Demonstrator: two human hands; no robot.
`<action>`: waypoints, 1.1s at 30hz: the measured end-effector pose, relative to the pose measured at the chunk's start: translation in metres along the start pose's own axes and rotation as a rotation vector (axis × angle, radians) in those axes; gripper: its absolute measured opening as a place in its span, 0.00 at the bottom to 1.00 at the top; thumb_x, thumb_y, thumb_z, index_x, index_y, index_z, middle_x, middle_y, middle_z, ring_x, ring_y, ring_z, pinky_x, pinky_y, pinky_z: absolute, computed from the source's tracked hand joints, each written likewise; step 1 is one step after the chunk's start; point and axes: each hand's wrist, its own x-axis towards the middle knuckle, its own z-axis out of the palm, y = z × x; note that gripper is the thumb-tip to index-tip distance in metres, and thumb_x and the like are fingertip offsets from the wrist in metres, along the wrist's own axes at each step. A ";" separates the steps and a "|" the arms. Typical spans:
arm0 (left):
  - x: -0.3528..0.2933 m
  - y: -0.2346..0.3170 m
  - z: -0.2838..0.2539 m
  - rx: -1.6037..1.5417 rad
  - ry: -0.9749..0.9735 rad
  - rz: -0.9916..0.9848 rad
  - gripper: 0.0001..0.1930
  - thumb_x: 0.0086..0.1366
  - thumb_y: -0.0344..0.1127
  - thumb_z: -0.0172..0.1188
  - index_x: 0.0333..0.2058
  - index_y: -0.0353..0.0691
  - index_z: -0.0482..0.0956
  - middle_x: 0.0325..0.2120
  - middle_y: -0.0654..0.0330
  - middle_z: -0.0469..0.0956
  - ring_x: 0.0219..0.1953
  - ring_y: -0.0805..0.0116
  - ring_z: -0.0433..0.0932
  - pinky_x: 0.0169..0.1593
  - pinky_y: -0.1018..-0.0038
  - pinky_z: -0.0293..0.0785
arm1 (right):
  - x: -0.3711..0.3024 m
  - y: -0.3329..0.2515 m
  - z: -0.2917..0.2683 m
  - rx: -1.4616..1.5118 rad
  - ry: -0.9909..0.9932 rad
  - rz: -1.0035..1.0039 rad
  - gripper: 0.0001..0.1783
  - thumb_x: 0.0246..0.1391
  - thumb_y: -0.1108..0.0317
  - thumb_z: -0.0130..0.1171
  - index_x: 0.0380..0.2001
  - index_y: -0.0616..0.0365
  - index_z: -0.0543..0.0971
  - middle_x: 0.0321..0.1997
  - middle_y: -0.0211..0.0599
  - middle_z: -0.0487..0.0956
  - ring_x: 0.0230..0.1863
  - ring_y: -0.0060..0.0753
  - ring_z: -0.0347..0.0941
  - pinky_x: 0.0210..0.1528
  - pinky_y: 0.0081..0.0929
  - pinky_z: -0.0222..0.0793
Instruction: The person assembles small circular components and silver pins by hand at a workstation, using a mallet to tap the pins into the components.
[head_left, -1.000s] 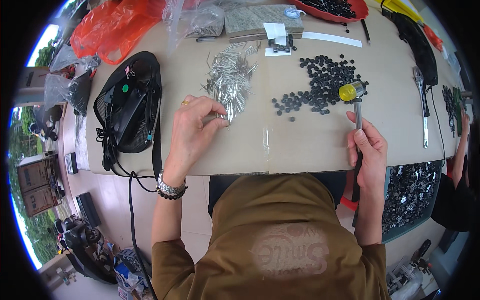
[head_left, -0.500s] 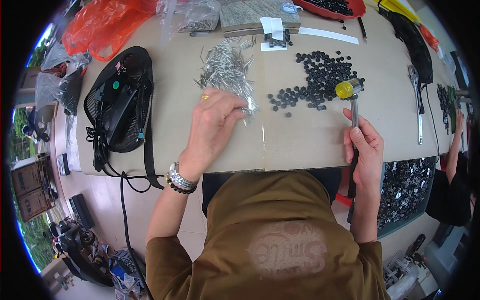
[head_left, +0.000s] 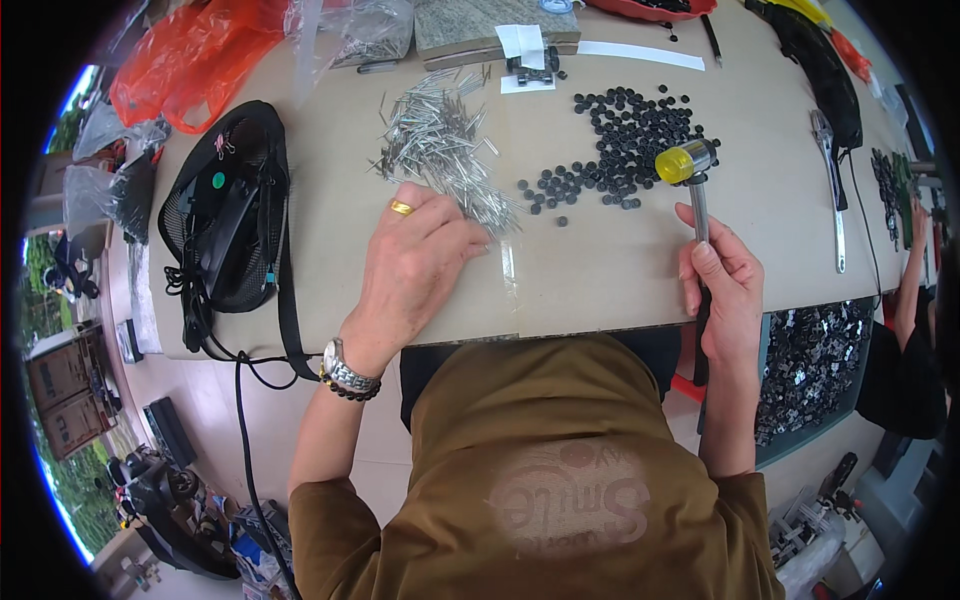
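Observation:
My left hand [head_left: 415,262] is at the near edge of a loose pile of thin metal pins [head_left: 432,135]. Its fingers are curled and bunched together, and what lies between the fingertips is hidden. In my right hand [head_left: 732,285] is a small mallet [head_left: 686,162] with a yellow face, a metal head and a dark grip, held upright just above the table's near edge. Beyond the mallet, many small black round wheels [head_left: 640,140] are scattered. Near the stone block is a small black wheeled piece [head_left: 534,68], partly covered by white paper.
On the left lies a black mesh bag [head_left: 225,215] with cables. Along the back are a red plastic bag [head_left: 190,65], a stone block [head_left: 465,35] and a red tray [head_left: 655,8]. A wrench [head_left: 836,200] lies right. Below stands a bin of metal parts [head_left: 815,370]. Another person's arm [head_left: 908,270] is at far right.
The whole view has shifted slightly. My left hand has drawn a little toward me from the pins, its fingers more curled. My right hand keeps hold of the mallet, tilted a bit differently.

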 end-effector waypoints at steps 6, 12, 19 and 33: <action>0.010 0.002 -0.003 0.102 -0.095 0.099 0.08 0.48 0.22 0.68 0.27 0.40 0.79 0.25 0.61 0.71 0.35 0.59 0.70 0.41 0.67 0.69 | 0.000 -0.007 0.008 -0.070 -0.007 0.010 0.19 0.67 0.71 0.54 0.58 0.62 0.78 0.25 0.23 0.74 0.17 0.08 0.59 0.18 0.12 0.53; 0.004 0.006 -0.002 0.260 -0.162 0.152 0.09 0.53 0.25 0.63 0.33 0.39 0.75 0.32 0.59 0.71 0.37 0.59 0.69 0.42 0.66 0.68 | 0.004 -0.019 0.037 -0.405 -0.163 -0.107 0.19 0.56 0.79 0.58 0.53 0.60 0.80 0.30 0.27 0.75 0.29 0.23 0.71 0.32 0.25 0.67; -0.005 -0.002 0.002 0.150 0.007 0.052 0.08 0.56 0.22 0.60 0.33 0.39 0.71 0.32 0.58 0.74 0.36 0.58 0.69 0.41 0.65 0.69 | 0.022 -0.050 0.073 -0.933 -0.212 -0.492 0.30 0.54 0.78 0.60 0.62 0.51 0.74 0.36 0.41 0.71 0.34 0.45 0.71 0.40 0.39 0.69; -0.014 0.010 0.002 -1.108 0.386 -0.621 0.04 0.76 0.30 0.53 0.42 0.38 0.74 0.30 0.66 0.74 0.24 0.80 0.65 0.28 0.83 0.61 | 0.030 -0.045 0.072 -1.223 -0.322 -0.404 0.28 0.60 0.70 0.57 0.64 0.47 0.73 0.39 0.47 0.72 0.37 0.55 0.75 0.43 0.45 0.72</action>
